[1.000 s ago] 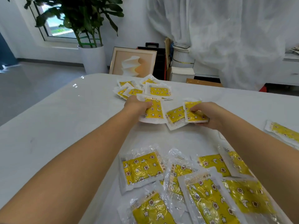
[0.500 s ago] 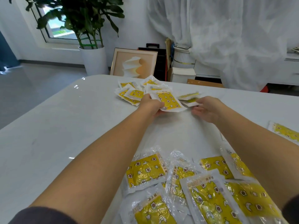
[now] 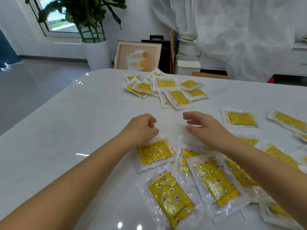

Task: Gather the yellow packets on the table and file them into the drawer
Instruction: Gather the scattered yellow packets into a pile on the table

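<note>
Yellow packets in clear wrap lie scattered over the white table (image 3: 66, 130). A far pile of several packets (image 3: 166, 88) sits near the table's back edge. A near group of packets (image 3: 191, 176) spreads in front of me, and further packets (image 3: 239, 118) lie to the right. My left hand (image 3: 141, 128) hovers with loosely curled fingers just above the top edge of one near packet (image 3: 154, 153), holding nothing. My right hand (image 3: 204, 127) is beside it with relaxed fingers, also holding nothing. No drawer is in view.
Beyond the table's far edge stand a potted plant in a white pot (image 3: 96, 53), a framed picture (image 3: 137, 55) leaning on the floor, a white ribbed bin (image 3: 187, 48) and sheer curtains (image 3: 232, 30). Grey floor (image 3: 33, 80) lies to the left.
Both hands let go of the packets they held at the far pile and drew back toward me. Those packets now lie with the far pile.
</note>
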`<action>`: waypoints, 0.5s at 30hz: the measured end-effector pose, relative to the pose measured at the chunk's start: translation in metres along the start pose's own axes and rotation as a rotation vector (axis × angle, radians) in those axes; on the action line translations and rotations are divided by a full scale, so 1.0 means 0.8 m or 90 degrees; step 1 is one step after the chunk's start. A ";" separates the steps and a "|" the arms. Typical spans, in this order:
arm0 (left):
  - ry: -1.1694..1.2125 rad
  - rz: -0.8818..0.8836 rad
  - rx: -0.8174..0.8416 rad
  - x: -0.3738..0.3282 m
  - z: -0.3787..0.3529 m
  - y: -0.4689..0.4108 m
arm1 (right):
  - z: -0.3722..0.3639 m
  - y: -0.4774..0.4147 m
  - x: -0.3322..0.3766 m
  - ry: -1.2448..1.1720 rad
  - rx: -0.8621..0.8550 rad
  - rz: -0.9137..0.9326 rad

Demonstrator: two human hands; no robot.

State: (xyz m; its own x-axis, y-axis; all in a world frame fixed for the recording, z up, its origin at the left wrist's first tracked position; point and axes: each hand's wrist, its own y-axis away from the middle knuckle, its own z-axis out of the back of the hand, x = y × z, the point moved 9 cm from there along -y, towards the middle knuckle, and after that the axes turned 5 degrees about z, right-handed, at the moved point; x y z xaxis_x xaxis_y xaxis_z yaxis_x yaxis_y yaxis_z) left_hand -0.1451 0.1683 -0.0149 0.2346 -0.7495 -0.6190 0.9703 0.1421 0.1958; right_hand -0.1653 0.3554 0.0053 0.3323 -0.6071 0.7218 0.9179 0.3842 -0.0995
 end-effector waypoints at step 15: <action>-0.156 0.088 0.004 0.044 -0.008 0.070 | -0.089 0.113 0.077 0.477 0.293 0.128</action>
State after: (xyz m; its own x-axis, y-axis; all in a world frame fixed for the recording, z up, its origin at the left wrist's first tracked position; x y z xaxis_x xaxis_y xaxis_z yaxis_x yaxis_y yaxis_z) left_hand -0.0823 0.1542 -0.0304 0.3424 -0.8577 -0.3836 0.9297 0.2505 0.2699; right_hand -0.0460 0.3031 -0.0080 0.6797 -0.7303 0.0687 0.7025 0.6751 0.2251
